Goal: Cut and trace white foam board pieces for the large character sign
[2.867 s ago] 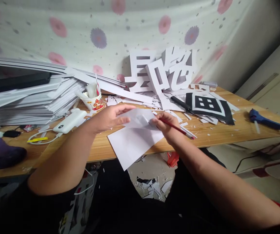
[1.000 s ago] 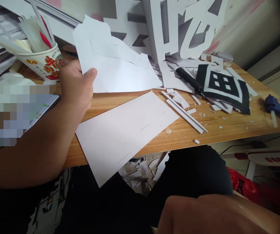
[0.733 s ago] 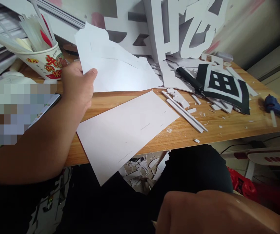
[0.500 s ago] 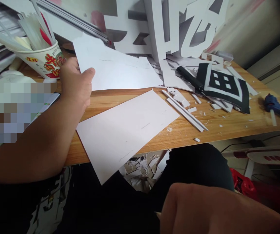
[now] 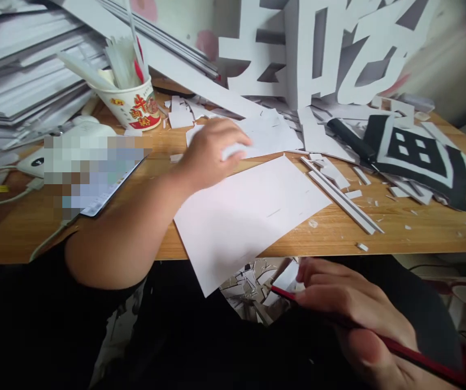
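Observation:
My left hand (image 5: 214, 151), slightly blurred, hovers over the table with its thumb and fingers apart. Beneath and behind it lies a white board offcut (image 5: 271, 132) with an uneven far edge. A larger white rectangular board (image 5: 253, 211) lies nearer me, bearing a few short pencil-like marks, one corner jutting past the table edge. Low on the right, my right hand (image 5: 350, 303) is closed around a thin red-and-black pencil (image 5: 415, 352), held above my lap. Its far end shows just beyond my fingertips.
White cut-out characters (image 5: 310, 54) stand at the back. Narrow strips (image 5: 341, 195), scraps and a black cloth (image 5: 415, 151) lie to the right. A paper cup (image 5: 129, 105) of sticks, a phone (image 5: 111, 184) and stacked boards (image 5: 21, 81) are left. Scraps fill a space below (image 5: 253, 287).
My left hand has let go of the offcut, which now lies flat farther back, and has moved right. My right hand has risen and turned, showing the pencil. The view has shifted left.

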The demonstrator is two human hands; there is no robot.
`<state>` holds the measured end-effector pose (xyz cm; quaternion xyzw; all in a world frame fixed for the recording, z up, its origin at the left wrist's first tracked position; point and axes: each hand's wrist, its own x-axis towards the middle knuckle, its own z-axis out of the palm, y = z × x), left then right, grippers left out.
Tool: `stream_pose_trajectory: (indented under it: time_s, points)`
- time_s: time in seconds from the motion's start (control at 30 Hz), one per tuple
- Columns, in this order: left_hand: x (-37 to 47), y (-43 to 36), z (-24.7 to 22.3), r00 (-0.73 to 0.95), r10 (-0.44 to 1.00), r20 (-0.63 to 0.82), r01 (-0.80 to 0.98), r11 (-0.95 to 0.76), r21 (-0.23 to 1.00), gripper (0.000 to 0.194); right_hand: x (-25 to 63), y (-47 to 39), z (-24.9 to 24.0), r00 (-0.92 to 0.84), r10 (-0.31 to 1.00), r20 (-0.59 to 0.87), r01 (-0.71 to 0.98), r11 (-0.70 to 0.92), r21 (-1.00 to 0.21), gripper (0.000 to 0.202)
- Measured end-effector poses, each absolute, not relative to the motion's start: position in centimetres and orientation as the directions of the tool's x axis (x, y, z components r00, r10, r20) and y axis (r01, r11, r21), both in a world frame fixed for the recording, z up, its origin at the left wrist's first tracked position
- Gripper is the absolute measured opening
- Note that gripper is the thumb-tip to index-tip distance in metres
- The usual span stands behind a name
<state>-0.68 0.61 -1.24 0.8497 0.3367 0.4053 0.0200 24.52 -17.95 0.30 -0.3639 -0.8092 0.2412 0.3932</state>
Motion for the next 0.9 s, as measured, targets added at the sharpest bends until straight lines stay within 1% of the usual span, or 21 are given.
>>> stream_pose_trajectory:
  time_s: [0.07,0.13,0.17,0.23,0.3,0.4,0.6,0.9]
  points:
    - [0.2,-0.2,-1.6,0.627,0.53,0.571,0.436,-0.846,0.307,0.016,23.5,-18.5,-0.4,-0.456,0.77,0.446,0.355,0.617,-0.702,0.022]
    - [0.6,-0.5,-2.1,0.714,0.517,0.472,0.387,-0.854,0.349,0.022,22.6,-19.0,-1.5,-0.441,0.777,0.45,0.314,0.603,-0.734,0.008]
    - [0.6,-0.5,-2.3,0.737,0.524,0.427,0.389,-0.845,0.366,0.024,22.2,-19.3,-2.0,-0.426,0.782,0.456,0.298,0.597,-0.745,0.009]
    - [0.6,-0.5,-2.7,0.764,0.55,0.338,0.426,-0.823,0.376,0.027,21.7,-19.6,-2.9,-0.412,0.79,0.455,0.286,0.585,-0.759,0.018]
    - [0.6,-0.5,-2.8,0.779,0.573,0.254,0.474,-0.804,0.359,0.029,21.4,-19.6,-3.5,-0.434,0.768,0.471,0.258,0.607,-0.752,0.023]
    - [0.6,-0.5,-2.8,0.787,0.594,0.167,0.521,-0.785,0.336,0.032,21.1,-19.5,-3.8,-0.479,0.722,0.499,0.215,0.648,-0.731,0.023]
    - [0.5,-0.4,-2.9,0.796,0.595,0.112,0.531,-0.774,0.346,0.035,20.4,-19.3,-4.1,-0.518,0.685,0.513,0.204,0.681,-0.703,0.023]
    - [0.5,-0.2,-2.9,0.787,0.609,0.097,0.536,-0.753,0.382,0.036,20.5,-19.3,-4.3,-0.506,0.684,0.526,0.193,0.684,-0.704,0.023]
